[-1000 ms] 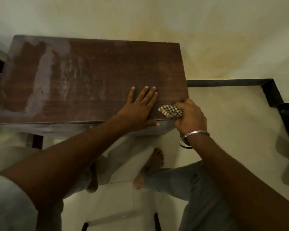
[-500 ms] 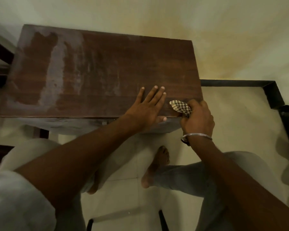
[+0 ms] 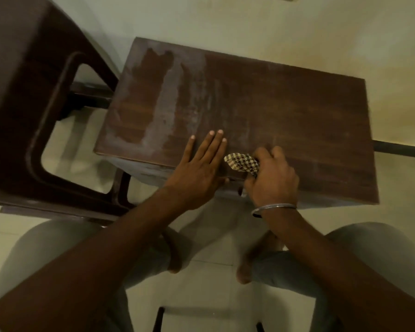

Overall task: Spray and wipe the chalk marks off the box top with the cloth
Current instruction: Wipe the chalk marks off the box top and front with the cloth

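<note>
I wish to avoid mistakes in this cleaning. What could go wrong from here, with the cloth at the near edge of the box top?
The chalk marks cover mostly the far left of the box top, away from the cloth that the right hand grips; that part may be missed.
The left hand lies flat beside the pale streaks and may smear them.
No spray bottle shows; dry wiping may only spread chalk.

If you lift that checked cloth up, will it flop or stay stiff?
Probably floppy: the checked cloth is bunched and creased inside the right hand. It looks light, since curled fingers alone hold it. Pushed, it would likely crumple rather than slide stiffly.
</note>
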`<state>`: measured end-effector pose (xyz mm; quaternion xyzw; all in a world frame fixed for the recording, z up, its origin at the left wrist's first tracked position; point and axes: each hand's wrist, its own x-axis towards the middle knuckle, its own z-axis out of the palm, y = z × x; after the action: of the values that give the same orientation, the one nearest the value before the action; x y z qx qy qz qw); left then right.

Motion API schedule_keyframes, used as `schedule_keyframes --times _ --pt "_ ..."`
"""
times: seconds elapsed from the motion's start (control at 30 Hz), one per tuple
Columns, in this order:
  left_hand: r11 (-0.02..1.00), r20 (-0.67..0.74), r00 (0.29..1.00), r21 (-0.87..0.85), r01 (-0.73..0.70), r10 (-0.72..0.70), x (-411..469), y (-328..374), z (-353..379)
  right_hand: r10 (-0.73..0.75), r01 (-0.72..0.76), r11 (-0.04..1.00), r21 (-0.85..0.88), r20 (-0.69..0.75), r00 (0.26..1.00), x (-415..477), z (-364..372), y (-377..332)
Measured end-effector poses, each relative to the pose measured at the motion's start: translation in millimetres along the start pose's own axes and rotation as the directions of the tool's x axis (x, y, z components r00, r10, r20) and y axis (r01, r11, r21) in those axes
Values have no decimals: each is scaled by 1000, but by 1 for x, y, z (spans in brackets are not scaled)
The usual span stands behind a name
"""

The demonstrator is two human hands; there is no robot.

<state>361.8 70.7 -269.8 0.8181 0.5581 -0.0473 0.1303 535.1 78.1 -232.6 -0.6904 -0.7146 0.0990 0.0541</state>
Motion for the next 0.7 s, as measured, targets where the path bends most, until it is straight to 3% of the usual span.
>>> schedule_keyframes --times 0.33,0.5,0.7 --pt "946 83 950 -103 308 -300 -30 -83 -14 -200 200 980 3 22 980 8 24 -99" --pt "851 125 867 -169 498 -482 -43 -114 -24 -318 318 948 37 14 948 9 39 -147" --pt "767 113 776 -119 630 -620 -52 -142 -32 -473 466 869 168 4 881 15 58 -196"
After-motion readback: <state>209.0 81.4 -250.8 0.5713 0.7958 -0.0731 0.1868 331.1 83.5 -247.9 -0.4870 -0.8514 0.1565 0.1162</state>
